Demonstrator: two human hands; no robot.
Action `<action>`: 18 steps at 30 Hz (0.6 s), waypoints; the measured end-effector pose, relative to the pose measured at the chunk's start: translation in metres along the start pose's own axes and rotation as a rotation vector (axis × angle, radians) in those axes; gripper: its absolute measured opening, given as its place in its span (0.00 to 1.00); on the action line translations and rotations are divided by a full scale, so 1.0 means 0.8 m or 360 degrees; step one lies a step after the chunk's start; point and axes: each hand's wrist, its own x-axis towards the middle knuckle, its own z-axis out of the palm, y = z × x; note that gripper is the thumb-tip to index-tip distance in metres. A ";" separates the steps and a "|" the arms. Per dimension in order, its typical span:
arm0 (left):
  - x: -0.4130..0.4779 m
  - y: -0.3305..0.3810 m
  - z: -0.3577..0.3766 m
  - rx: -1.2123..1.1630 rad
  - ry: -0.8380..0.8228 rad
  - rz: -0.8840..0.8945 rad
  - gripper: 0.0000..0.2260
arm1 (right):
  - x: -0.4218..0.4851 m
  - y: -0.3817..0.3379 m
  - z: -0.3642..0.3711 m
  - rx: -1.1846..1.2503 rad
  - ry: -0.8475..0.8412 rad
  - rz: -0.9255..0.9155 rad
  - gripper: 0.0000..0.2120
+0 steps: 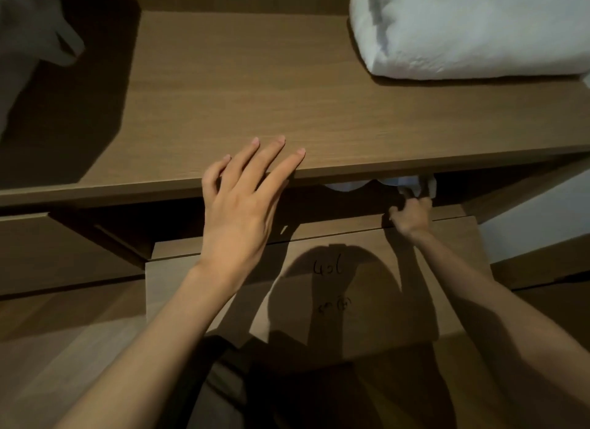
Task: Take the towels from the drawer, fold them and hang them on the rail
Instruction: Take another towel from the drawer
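Towels [412,183] show as pale folds in the dark gap between the shelf [255,93] and the drawer [351,297], which stands pulled partway out below the shelf's front edge. Only a thin strip of them is visible; the rest lies hidden under the shelf. The right hand [412,217] reaches over the top of the drawer front into that gap, its fingers curled and pinching the hanging corner of one towel. The left hand [242,211] is spread wide, with its fingertips [300,152] resting on the front edge of the shelf and its palm over the gap. Some dark handwriting [329,267] marks the drawer front, in the shadow of the person's head. A white folded bundle [472,29] lies on the shelf at the far right, and grey cloth [28,29] hangs at the far left.
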 end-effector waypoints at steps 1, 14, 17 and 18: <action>-0.001 0.000 0.001 -0.0004 0.0013 -0.0001 0.22 | 0.007 -0.001 0.001 0.0028 -0.0025 0.0042 0.17; -0.001 0.002 -0.002 -0.0031 -0.0029 -0.0033 0.22 | -0.085 -0.020 -0.022 0.0366 0.0191 -0.0342 0.12; -0.001 0.004 -0.006 -0.0040 -0.0075 -0.0025 0.25 | -0.147 -0.030 -0.057 0.0540 -0.0035 -0.0413 0.15; 0.000 0.006 -0.008 -0.0044 -0.0091 -0.0023 0.25 | -0.166 -0.031 -0.071 0.0592 -0.0073 -0.0419 0.15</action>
